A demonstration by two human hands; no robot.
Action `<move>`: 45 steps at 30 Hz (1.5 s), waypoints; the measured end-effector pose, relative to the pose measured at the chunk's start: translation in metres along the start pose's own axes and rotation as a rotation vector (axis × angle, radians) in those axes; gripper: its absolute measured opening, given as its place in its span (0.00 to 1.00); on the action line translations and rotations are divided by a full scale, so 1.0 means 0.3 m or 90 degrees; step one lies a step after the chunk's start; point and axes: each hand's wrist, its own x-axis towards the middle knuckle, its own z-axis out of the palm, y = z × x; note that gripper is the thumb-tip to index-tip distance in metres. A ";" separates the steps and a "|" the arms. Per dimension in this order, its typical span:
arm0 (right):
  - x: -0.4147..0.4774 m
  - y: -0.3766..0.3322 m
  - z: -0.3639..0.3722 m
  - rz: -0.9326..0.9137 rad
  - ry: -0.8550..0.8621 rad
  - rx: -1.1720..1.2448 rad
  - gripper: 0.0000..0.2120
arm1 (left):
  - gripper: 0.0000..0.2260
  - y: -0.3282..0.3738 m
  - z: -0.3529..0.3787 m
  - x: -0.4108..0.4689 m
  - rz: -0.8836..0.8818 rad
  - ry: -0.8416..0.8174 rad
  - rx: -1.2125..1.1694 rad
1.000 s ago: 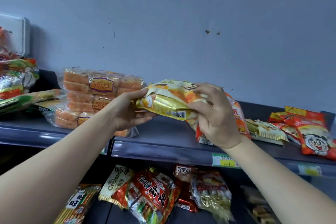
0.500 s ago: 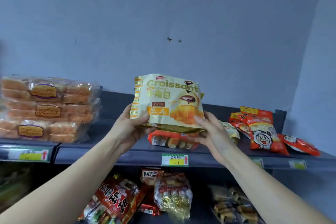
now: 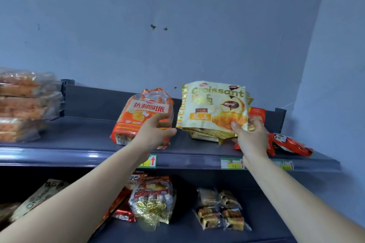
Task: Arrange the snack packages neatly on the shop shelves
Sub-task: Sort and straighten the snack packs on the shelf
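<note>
Croissant bag upright, corner in right grip
</note>
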 end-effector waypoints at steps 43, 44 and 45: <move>0.214 0.442 -0.073 -0.423 -0.196 -0.247 0.18 | 0.09 -0.254 0.323 0.092 0.133 0.170 0.772; 0.175 0.442 -0.066 -0.457 -0.220 -0.206 0.16 | 0.08 -0.262 0.311 0.052 0.140 0.188 0.772; 0.133 0.443 -0.058 -0.485 -0.245 -0.174 0.15 | 0.08 -0.272 0.300 0.011 0.139 0.200 0.775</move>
